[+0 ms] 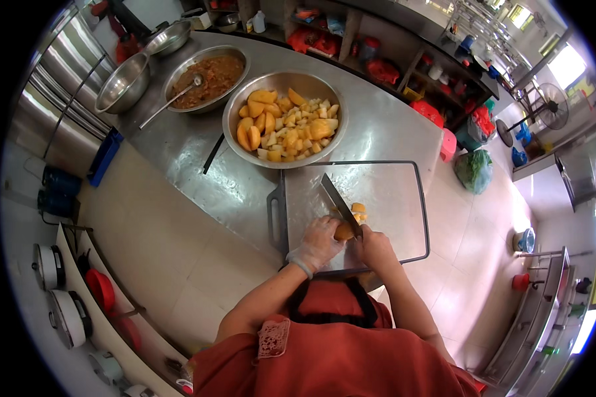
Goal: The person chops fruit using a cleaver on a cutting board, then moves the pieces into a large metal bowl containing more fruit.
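My left hand (319, 244), in a clear plastic glove, holds a piece of yellow-orange fruit or vegetable (344, 231) on the cutting board (392, 198). In my right hand (376, 248) is the handle of a kitchen knife (338, 198), its blade at the piece and pointing up and to the left. Several cut yellow chunks (358, 207) lie just beyond the blade. Behind the board stands a wide steel bowl (343, 130) with larger yellow pieces (263, 118) on its left and small pale cubes (298, 130) on its right.
On the steel table (188, 164), a bowl of brown stew-like food (206, 82) holds a metal ladle (171, 101). Steel bowls (124, 85) stand at the far left. Shelves (350, 34) line the back. A bag of leafy greens (473, 171) rests on the floor at right.
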`<state>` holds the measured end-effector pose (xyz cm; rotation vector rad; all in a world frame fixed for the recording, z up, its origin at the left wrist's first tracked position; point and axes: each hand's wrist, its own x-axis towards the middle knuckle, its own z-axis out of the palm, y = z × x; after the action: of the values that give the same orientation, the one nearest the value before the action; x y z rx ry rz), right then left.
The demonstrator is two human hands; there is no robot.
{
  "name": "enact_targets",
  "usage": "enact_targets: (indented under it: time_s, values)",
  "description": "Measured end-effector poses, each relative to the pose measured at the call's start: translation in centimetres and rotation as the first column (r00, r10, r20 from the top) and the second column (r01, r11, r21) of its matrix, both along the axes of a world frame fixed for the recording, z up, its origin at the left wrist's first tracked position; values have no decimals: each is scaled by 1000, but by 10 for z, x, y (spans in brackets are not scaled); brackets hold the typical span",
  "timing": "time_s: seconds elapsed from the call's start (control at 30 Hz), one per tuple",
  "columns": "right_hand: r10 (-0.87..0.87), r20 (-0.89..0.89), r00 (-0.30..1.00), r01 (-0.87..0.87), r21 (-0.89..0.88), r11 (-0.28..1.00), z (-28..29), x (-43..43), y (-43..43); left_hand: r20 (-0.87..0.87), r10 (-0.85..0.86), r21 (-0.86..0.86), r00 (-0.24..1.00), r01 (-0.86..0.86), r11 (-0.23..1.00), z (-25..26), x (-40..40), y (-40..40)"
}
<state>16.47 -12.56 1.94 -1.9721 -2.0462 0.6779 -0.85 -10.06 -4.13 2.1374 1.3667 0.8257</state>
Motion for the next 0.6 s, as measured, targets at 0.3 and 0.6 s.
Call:
enact_targets:
  time_s: [0.3,0.6]
  values:
    - [39,-52,998,-39,13,999,8,-5,-9,111,73,26,991,-76,997,-11,-1,-10]
    - [70,-98,993,-66,42,997,32,-12,-12,172,138,-3,975,-139,990,-22,-5,-19]
